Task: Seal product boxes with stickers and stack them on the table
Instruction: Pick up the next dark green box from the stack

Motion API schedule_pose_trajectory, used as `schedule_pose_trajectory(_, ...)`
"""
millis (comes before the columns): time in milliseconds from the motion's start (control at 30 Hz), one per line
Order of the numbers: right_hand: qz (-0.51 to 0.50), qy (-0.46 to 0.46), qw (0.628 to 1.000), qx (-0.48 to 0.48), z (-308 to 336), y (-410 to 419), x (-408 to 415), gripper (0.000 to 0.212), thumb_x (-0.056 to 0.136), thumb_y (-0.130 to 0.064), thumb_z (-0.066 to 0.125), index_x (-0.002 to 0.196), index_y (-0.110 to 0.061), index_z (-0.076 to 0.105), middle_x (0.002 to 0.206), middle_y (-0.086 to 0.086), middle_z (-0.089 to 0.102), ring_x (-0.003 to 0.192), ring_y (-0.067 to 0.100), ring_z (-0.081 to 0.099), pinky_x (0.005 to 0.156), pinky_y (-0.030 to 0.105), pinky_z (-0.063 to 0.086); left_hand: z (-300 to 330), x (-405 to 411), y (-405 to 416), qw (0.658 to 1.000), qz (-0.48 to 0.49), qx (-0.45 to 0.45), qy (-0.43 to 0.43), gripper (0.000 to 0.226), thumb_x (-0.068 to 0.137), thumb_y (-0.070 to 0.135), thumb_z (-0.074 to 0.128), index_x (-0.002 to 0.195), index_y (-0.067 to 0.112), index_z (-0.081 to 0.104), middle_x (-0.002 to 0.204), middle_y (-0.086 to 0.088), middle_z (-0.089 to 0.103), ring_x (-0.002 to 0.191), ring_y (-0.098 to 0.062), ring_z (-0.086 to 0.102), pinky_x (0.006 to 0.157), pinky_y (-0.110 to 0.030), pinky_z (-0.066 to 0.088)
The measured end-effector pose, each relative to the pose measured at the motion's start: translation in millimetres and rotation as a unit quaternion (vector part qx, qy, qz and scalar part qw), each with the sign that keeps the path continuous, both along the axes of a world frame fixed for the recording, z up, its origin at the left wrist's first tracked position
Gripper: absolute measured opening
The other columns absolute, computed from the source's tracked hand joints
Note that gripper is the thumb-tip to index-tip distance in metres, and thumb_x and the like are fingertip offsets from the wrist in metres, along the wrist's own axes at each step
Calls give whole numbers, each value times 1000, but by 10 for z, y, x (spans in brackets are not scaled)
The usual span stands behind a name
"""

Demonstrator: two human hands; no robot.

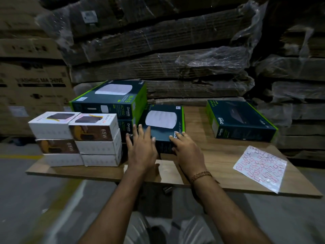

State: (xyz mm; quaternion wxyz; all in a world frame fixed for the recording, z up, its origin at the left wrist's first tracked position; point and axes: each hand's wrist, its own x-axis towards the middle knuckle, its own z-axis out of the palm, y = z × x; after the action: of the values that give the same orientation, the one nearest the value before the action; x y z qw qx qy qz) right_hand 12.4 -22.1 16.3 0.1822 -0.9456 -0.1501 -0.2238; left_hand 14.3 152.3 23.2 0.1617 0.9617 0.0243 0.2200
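Dark green box (162,127) mid-counter (219,155), both grips flat on its near edge: left hand (141,148) and right hand (187,150), fingers straight. Stacked green boxes (112,101) just behind-left, white boxes (77,138) further left, sticker sheet (260,168) right.

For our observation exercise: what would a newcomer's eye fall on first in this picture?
Probably the two hands at the centre, the left hand and right hand, fingers straight on a dark green-edged box. Next, the stacked white boxes at the table's left and the sticker sheet lying at its right edge.
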Motion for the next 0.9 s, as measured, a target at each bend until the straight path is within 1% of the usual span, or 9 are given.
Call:
schedule_pose_trajectory(133,-8,-9,1000,-1,14,-36,26,54,93,-7,76,144,-20,65,149,6,62,146,27,49,110,40,49,-102,57,75,1000,13,18,19,63,114,49,27,169,18,25,179,-6,9,165,-19,-9,129,-59,-7)
schedule_pose_trajectory(333,-19,-8,999,42,-8,-226,-81,51,94,-5,74,142,-21,67,151,4,61,149,25,47,119,40,43,-137,35,110,1000,12,8,3,67,111,57,26,167,20,30,179,-4,10,165,-16,-7,129,-59,-4)
schedule_pose_trajectory(500,-22,-3,993,115,-113,-537,-245,52,88,3,77,134,-20,73,147,3,64,146,23,50,117,26,33,-82,-23,92,999,-3,-39,-20,65,111,58,30,164,20,38,177,-5,22,165,-18,7,130,-56,3)
schedule_pose_trajectory(567,-23,-6,991,128,-144,-644,-349,52,86,4,79,133,-19,74,145,2,66,145,23,52,117,23,31,-74,-73,49,997,-11,-79,-23,63,110,59,33,160,21,45,170,-6,38,158,-24,31,127,-57,23)
schedule_pose_trajectory(633,-20,-13,991,132,-183,-735,-438,52,84,1,81,131,-20,75,144,1,67,143,22,53,119,25,33,-94,-125,-12,986,-27,-163,-6,60,110,59,39,156,22,48,157,-5,54,138,-27,54,111,-53,46)
schedule_pose_trajectory(667,-19,-18,991,134,-199,-776,-480,51,84,-2,82,131,-21,76,143,0,67,143,22,54,119,27,34,-101,-154,-49,978,-34,-205,4,58,109,58,43,155,23,47,151,-6,59,130,-27,60,104,-51,52)
schedule_pose_trajectory(767,-21,-34,987,153,-195,-835,-605,44,84,-22,88,127,-22,78,139,-3,69,138,18,56,117,33,43,-109,-221,-125,958,-42,-281,27,63,108,55,49,162,24,38,147,-10,62,128,-30,61,105,-51,53)
schedule_pose_trajectory(833,-32,-51,982,180,-153,-817,-674,35,85,-32,87,118,-20,82,130,-5,72,129,15,60,108,31,48,-78,-256,-145,946,-32,-318,46,70,108,53,54,165,20,32,150,-11,58,129,-31,59,105,-46,51)
schedule_pose_trajectory(900,-54,-64,977,196,-104,-787,-717,25,86,-36,86,106,-21,84,116,-9,73,114,12,63,96,26,48,-57,-290,-152,935,-35,-347,69,59,107,51,57,154,17,47,142,-10,64,115,-25,63,89,-35,49)
